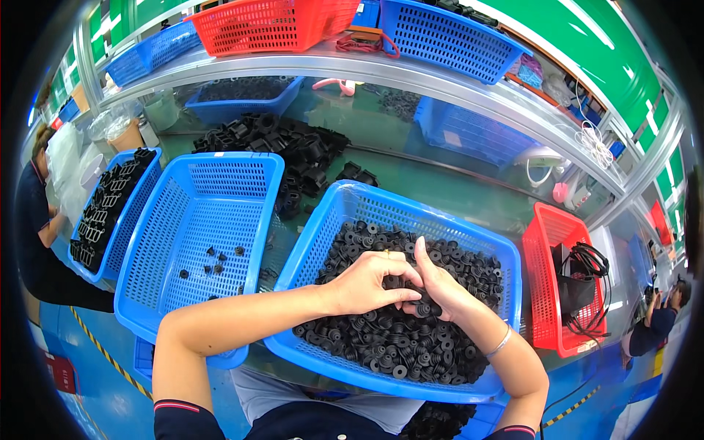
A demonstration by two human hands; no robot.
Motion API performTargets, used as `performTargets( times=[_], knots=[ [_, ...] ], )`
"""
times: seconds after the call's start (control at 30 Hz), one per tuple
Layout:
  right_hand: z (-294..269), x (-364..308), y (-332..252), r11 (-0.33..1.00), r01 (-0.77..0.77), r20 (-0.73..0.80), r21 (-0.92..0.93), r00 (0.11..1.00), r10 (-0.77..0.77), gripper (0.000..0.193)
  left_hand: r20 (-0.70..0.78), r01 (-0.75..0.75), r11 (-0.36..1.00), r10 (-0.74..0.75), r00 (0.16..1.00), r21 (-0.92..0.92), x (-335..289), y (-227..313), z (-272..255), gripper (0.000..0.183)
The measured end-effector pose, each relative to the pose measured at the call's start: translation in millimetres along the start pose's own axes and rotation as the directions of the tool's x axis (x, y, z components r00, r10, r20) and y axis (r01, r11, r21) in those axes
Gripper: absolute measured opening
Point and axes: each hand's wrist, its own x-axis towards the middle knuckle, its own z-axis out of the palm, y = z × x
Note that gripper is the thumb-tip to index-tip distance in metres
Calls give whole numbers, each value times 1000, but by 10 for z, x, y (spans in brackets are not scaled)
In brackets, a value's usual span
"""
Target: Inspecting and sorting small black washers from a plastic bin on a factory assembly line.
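Both my hands are over a blue perforated basket (293, 253) heaped with small black ribbed rubber grommets (400, 363). My left hand (374, 281) has its fingers curled, with thumb and fingertips closed on a black grommet. Facing it, my right hand (446, 287) is cupped with its thumb raised. Several black grommets (423, 309) show at its lower fingers, against the left fingertips. Part of what lies between the palms is hidden. To the left stands another blue basket (220, 187), with a few small black pieces (218, 268) scattered on its bottom.
Further left, a blue basket (121, 242) holds rows of black clip-like parts. Black plastic parts (293, 150) are piled behind the baskets. A red basket (546, 293) with black cables stands at the right. A metal shelf (352, 70) with more baskets crosses above. People work at both sides.
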Motion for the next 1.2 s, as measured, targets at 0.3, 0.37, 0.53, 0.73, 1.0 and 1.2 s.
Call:
performTargets(
  times=[0.3,0.37,0.53,0.73,1.0,1.2],
  knots=[
    [-252,76,60,987,-19,252,162,968,-23,88,143,564,657,-579,803,-501,103,79,-125,29],
    [-221,67,27,975,21,247,220,966,-77,80,191,549,516,-591,784,-657,75,-14,-139,30],
    [-224,57,26,969,174,187,176,960,-206,54,220,541,342,-652,725,-768,77,-26,-170,29],
    [-252,54,46,944,244,138,220,951,-278,30,221,575,361,-674,705,-735,75,-1,-175,29],
    [-165,77,78,751,615,-120,-242,749,-652,14,267,567,285,-665,698,-773,86,1,-179,33],
    [-198,80,33,834,551,-127,-37,825,-551,17,248,533,343,-610,752,-773,78,1,-193,35]
  ],
)
